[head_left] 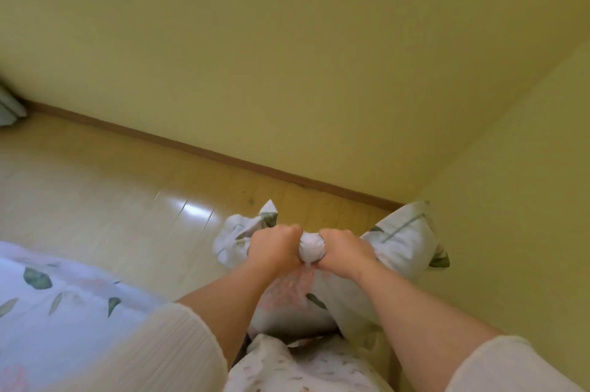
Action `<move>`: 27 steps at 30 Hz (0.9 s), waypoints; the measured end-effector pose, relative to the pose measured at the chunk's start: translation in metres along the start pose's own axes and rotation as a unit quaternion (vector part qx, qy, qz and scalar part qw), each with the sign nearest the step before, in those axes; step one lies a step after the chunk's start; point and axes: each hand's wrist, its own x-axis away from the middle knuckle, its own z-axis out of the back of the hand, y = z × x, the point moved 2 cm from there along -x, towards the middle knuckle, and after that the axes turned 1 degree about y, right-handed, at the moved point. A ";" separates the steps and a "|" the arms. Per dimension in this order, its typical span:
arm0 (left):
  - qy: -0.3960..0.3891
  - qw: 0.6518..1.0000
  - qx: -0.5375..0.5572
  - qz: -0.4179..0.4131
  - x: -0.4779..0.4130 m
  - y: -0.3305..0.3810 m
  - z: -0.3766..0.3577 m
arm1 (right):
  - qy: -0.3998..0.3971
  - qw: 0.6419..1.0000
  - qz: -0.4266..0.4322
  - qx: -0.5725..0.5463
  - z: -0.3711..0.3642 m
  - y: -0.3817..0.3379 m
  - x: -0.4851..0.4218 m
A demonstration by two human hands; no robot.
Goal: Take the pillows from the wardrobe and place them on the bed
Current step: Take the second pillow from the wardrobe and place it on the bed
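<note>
A white pillow [402,244] with green leaf and pink flower print hangs in front of me, bunched at its top edge. My left hand [274,248] and my right hand [343,249] are both closed on that bunched edge, side by side, with a knob of fabric showing between them. The pillow's corners stick out left and right of my fists, and its lower part is hidden behind my forearms. The bed [48,305], covered in a matching floral sheet, lies at the lower left. No wardrobe is in view.
A glossy wooden floor [127,193] stretches left of the pillow. Yellow walls [287,56] meet in a corner at the right, with a brown skirting board [223,158] along the base. A pale cloth edge [9,107] shows at the far left.
</note>
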 end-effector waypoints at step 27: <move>0.104 0.924 0.093 0.355 -0.146 -0.329 0.161 | -0.096 0.921 0.332 0.180 0.127 -0.331 -0.314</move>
